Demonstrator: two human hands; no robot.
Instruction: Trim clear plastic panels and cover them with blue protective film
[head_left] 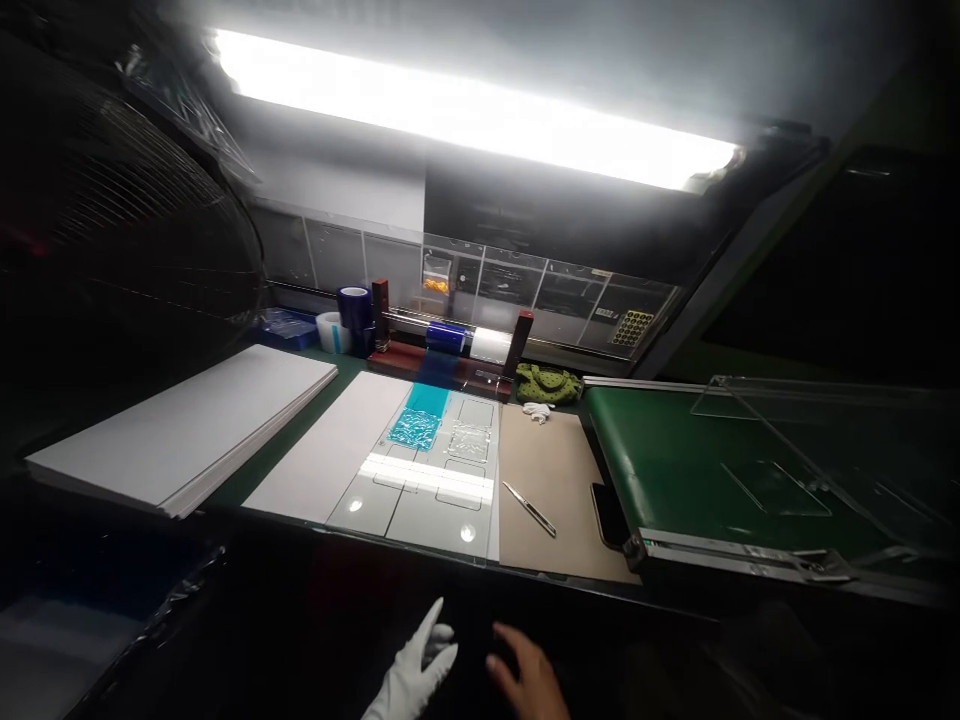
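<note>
My left hand (416,675), in a white glove, hangs low in front of the bench with its fingers stretched out and nothing in it. My bare right hand (525,675) is beside it, fingers loosely apart, also holding nothing. Both are below the bench's front edge. On the bench above them lies a clear plate (427,480) with outlined rectangles, a crumpled teal film (414,430) and a crumpled clear film (470,440) on it. A slim metal knife (529,508) rests on a brown board (551,480).
A stack of white sheets (180,430) lies at the left, another white sheet (334,440) beside the plate. Blue tape rolls (354,310) and a film dispenser (450,340) stand at the back. A dark phone (609,515) lies by a green conveyor (675,460) with a clear cover (825,440). A fan (112,230) looms left.
</note>
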